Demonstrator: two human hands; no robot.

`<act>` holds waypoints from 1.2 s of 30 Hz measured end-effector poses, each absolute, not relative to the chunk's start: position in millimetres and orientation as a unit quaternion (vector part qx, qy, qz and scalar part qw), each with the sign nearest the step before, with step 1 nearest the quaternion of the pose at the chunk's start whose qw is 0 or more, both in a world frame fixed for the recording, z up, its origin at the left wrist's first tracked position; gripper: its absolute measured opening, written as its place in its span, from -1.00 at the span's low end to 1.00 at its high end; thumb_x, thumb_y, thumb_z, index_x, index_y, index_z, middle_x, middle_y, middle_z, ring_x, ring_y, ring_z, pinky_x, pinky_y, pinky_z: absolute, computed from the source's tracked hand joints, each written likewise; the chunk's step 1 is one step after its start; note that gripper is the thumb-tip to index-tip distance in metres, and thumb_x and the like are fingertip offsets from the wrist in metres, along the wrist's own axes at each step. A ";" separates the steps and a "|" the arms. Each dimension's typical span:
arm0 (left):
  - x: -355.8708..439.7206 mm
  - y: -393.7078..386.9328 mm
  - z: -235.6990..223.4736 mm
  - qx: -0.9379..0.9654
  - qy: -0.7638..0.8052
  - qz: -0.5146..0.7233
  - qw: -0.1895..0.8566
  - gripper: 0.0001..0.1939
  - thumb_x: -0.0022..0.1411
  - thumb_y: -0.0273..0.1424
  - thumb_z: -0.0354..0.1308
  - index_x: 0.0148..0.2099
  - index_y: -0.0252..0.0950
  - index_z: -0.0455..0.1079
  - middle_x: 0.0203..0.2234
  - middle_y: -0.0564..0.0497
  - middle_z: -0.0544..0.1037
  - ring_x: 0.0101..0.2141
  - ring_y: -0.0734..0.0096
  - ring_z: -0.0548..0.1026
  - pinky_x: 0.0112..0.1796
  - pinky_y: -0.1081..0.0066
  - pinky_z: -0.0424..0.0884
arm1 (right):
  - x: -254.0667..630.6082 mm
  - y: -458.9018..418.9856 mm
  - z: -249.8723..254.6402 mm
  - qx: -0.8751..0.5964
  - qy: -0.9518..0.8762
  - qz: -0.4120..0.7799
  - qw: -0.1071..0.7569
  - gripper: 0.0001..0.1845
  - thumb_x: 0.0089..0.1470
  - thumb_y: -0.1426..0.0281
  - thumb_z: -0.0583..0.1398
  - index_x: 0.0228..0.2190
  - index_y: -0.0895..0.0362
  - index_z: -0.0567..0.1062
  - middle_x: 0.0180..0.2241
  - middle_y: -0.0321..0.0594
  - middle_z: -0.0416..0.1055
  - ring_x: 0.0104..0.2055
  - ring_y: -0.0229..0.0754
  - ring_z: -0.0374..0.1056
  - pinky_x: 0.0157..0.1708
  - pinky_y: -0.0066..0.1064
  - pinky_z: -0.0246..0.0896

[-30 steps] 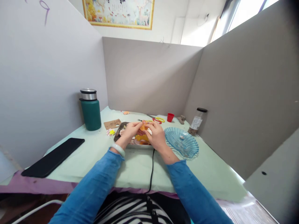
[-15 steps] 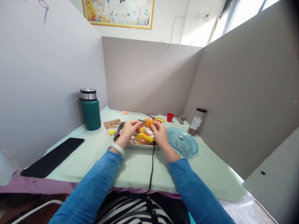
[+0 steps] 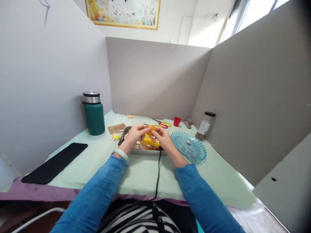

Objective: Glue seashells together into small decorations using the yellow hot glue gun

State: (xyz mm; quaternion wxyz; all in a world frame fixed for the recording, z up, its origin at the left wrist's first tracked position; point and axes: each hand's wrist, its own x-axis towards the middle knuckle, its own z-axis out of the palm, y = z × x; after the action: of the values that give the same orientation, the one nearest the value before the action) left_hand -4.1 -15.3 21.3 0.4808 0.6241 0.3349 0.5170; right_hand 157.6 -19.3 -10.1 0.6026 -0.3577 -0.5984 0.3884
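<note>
Above a metal tray [image 3: 145,151], a small orange piece [image 3: 151,130] is held up between my two hands; its exact kind is too small to make out. My left hand [image 3: 135,135], with a pale bangle at the wrist, pinches its left side. On its right side the fingers of my right hand [image 3: 164,137] are closed. Below them in the tray lies a yellow corded tool [image 3: 150,142] that looks like a glue gun, its black cord [image 3: 158,176] running toward me. Assorted white, pink and orange bits lie around it, partly hidden by my hands.
Right of the tray sits a blue scalloped plate [image 3: 189,149] holding a small bead-like thing. Scissors [image 3: 163,124], a red cup [image 3: 177,121] and a black-lidded jar [image 3: 205,126] stand farther back. At left are a green bottle [image 3: 94,118], a brown card [image 3: 117,128] and a black phone-like slab [image 3: 55,163].
My right hand moved right with the orange piece, away from my left fingers, then came back. Now the fingers of both hands meet at the piece again. The yellow tool has stayed in the tray.
</note>
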 end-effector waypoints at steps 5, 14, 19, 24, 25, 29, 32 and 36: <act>-3.6 -17.8 22.2 0.652 0.345 0.490 0.465 -0.57 -0.10 -0.08 0.39 -0.37 -0.37 0.52 -0.73 0.15 0.31 -0.68 0.61 0.20 -0.61 0.53 0.10 | 161.0 -16.4 -9.9 -0.338 -0.579 0.351 0.653 -0.67 -0.04 0.17 0.29 -0.26 0.10 0.51 -0.28 -0.23 0.51 -0.23 -0.15 0.42 -0.14 -0.32 0.31; -3.6 -13.2 17.8 0.641 0.312 0.506 0.486 -0.57 -0.12 -0.14 0.42 -0.30 -0.34 0.47 -0.62 0.12 0.41 -0.68 0.62 0.25 -0.62 0.53 0.14 | 159.9 -19.8 -7.1 -0.361 -0.608 0.312 0.634 -0.73 -0.02 0.16 0.26 -0.40 0.12 0.53 -0.41 -0.25 0.51 -0.34 -0.14 0.42 -0.25 -0.32 0.32; -2.7 -12.7 18.6 0.637 0.313 0.526 0.468 -0.62 -0.11 -0.17 0.42 -0.36 -0.33 0.44 -0.63 0.13 0.40 -0.67 0.63 0.25 -0.62 0.53 0.15 | 160.9 -18.3 -9.3 -0.368 -0.641 0.247 0.627 -0.75 0.05 0.21 0.23 -0.30 0.10 0.57 -0.29 -0.20 0.55 -0.27 -0.12 0.44 -0.22 -0.30 0.33; -1.3 -10.5 15.8 0.670 0.323 0.523 0.417 -0.64 -0.06 -0.14 0.39 -0.36 -0.32 0.43 -0.64 0.14 0.39 -0.67 0.60 0.26 -0.61 0.52 0.17 | 163.7 -18.5 -9.4 -0.350 -0.686 0.115 0.627 -0.89 0.09 0.32 0.22 -0.38 0.08 0.54 -0.30 -0.19 0.52 -0.19 -0.09 0.40 -0.18 -0.27 0.29; -1.1 -9.3 14.3 0.683 0.323 0.520 0.399 -0.65 -0.03 -0.14 0.37 -0.35 -0.31 0.43 -0.63 0.14 0.39 -0.67 0.59 0.28 -0.61 0.52 0.19 | 164.0 -18.9 -9.1 -0.342 -0.695 0.081 0.627 -0.90 0.11 0.34 0.21 -0.40 0.07 0.53 -0.32 -0.19 0.52 -0.18 -0.09 0.38 -0.16 -0.25 0.28; -0.8 -4.5 8.7 0.708 0.317 0.527 0.346 -0.69 0.05 -0.22 0.33 -0.23 -0.29 0.41 -0.53 0.10 0.47 -0.60 0.55 0.38 -0.54 0.51 0.28 | 165.0 -21.3 -7.5 -0.318 -0.713 -0.043 0.623 -0.88 0.18 0.41 0.18 -0.40 0.06 0.52 -0.33 -0.19 0.50 -0.19 -0.09 0.36 -0.07 -0.17 0.25; -0.2 -3.5 8.2 0.705 0.328 0.522 0.350 -0.64 0.04 -0.26 0.33 -0.14 -0.29 0.39 -0.46 0.07 0.51 -0.53 0.50 0.43 -0.52 0.51 0.32 | 166.2 -23.0 -7.4 -0.315 -0.716 -0.102 0.615 -0.87 0.20 0.43 0.17 -0.36 0.05 0.53 -0.31 -0.17 0.50 -0.18 -0.07 0.37 -0.07 -0.16 0.25; 0.7 -6.9 12.8 0.676 0.308 0.510 0.433 -0.55 -0.03 -0.23 0.39 -0.13 -0.32 0.40 -0.28 -0.06 0.56 -0.33 0.34 0.53 -0.38 0.40 0.46 | 167.3 -25.2 -7.9 -0.328 -0.718 -0.149 0.596 -0.84 0.21 0.45 0.16 -0.34 0.03 0.55 -0.31 -0.19 0.51 -0.16 -0.05 0.37 -0.07 -0.14 0.23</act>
State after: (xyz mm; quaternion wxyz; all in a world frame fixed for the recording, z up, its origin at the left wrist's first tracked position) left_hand 0.7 -6.9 12.8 0.4330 0.6761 0.3085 0.5102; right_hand 167.3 -25.2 -7.9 0.5955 -0.3283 -0.7178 -0.1492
